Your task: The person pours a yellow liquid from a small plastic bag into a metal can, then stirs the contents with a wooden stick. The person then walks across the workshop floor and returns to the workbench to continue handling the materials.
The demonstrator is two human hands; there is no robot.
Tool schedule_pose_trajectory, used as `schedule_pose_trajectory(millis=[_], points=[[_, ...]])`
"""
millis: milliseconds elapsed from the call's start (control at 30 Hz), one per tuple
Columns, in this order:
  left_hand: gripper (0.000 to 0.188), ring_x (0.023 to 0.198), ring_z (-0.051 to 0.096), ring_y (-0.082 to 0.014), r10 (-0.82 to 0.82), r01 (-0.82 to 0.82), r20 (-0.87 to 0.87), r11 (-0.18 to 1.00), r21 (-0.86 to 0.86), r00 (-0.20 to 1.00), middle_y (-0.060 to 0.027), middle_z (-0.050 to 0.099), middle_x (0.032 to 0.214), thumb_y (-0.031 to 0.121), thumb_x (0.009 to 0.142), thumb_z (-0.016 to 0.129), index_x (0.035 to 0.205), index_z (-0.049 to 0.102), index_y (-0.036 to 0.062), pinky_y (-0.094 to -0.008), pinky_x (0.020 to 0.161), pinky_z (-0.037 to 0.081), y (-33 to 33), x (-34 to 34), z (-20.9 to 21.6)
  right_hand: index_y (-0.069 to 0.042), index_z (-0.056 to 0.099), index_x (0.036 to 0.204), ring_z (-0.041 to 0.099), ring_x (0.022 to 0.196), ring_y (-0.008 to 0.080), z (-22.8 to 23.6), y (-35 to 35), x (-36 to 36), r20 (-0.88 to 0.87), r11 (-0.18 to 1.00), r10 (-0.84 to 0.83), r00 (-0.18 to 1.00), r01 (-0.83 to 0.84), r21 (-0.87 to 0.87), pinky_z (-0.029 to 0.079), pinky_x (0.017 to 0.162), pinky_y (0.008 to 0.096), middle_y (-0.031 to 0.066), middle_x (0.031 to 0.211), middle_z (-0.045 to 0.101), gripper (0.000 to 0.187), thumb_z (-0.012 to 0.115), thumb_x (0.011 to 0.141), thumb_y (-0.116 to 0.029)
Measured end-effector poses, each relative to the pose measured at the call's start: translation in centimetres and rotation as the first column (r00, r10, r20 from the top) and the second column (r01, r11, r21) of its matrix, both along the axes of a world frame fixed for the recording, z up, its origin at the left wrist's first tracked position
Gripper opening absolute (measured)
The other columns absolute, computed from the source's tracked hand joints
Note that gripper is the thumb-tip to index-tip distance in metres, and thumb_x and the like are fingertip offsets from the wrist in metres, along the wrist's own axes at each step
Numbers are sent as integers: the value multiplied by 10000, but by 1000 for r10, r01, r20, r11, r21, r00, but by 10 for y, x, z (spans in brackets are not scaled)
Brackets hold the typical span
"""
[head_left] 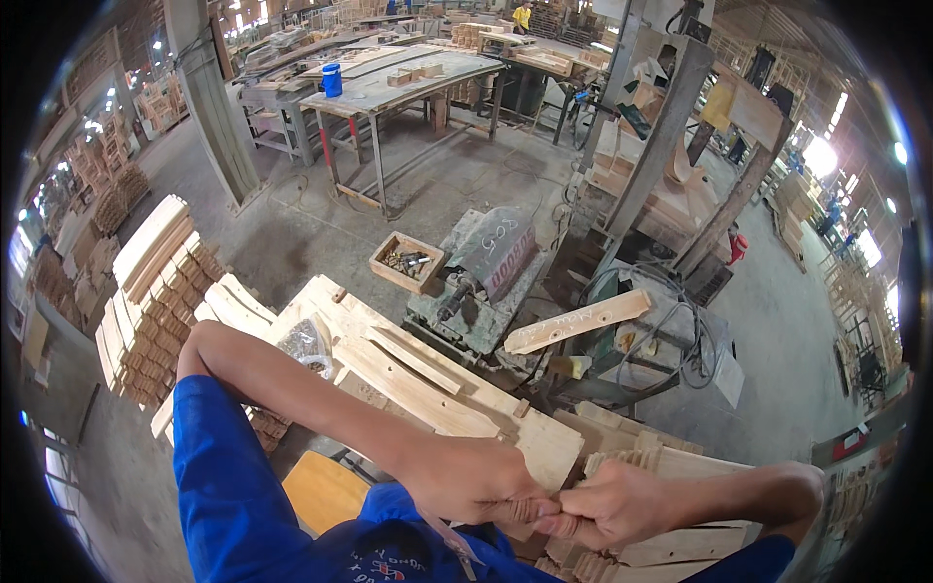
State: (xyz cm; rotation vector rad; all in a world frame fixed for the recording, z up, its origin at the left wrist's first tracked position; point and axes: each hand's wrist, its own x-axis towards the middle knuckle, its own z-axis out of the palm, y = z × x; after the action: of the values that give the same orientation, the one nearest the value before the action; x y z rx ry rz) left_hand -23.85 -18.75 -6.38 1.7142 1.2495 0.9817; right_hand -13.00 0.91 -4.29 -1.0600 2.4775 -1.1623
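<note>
My left hand (474, 478) and my right hand (610, 503) meet at the lower middle, close to my body. Their fingertips press together with curled fingers, and whatever may be between them is hidden. A pale strip (449, 540) hangs below my left hand against my blue shirt. Just beyond the hands lies a wooden work board (544, 442) with long, shaped wooden pieces (413, 389) on it. A clear plastic bag (307, 342) sits on the board's left part, past my left forearm. Stacked wooden slats (671, 464) lie beside and under my right forearm.
A grey machine with a spindle (452, 301) stands ahead, a wooden box of metal parts (408, 260) beside it. A marked wooden piece (578, 323) lies to the right, near cables (685, 335). Stacked slats (160, 301) rise at left. Farther off is a table (428, 87) with a blue jug (332, 80).
</note>
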Motion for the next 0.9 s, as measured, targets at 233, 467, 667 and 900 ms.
schedule_pose_trajectory(millis=[233, 467, 667, 900], points=[[303, 635, 556, -315, 121, -122, -69, 993, -6, 990, -136, 573, 706, 266, 1014, 393, 925, 563, 31, -400, 608, 440, 3, -21, -19, -47, 566, 870, 607, 665, 303, 15, 16, -17, -230, 950, -85, 970, 148, 274, 481, 575, 403, 118, 750, 601, 164, 588, 898, -207], [160, 892, 650, -155, 302, -302, 91, 953, -17, 949, -89, 666, 906, 33, 897, 618, 1053, 603, -2, -298, 771, 523, 15, -37, 2, -12, 596, 1020, 621, 707, 236, 32, 31, -26, -259, 925, -358, 897, 379, 33, 496, 608, 324, 130, 862, 629, 190, 635, 852, -91], [112, 841, 598, -76, 585, -596, 343, 798, -84, 735, -43, 639, 891, 86, 877, 674, 936, 652, -7, -229, 652, 501, 17, -25, -22, 10, 621, 964, 600, 645, 84, -10, 34, -44, 23, 774, -547, 837, 516, -367, 472, 565, 221, 72, 755, 657, 357, 751, 822, -291], [101, 780, 585, -62, 685, -742, 448, 667, -66, 575, -26, 668, 838, 73, 895, 655, 909, 673, -25, -213, 666, 490, 22, -12, -60, 45, 620, 870, 578, 687, 52, -57, 8, -37, 174, 612, -595, 785, 583, -535, 475, 599, 215, 53, 748, 628, 111, 621, 892, -64]])
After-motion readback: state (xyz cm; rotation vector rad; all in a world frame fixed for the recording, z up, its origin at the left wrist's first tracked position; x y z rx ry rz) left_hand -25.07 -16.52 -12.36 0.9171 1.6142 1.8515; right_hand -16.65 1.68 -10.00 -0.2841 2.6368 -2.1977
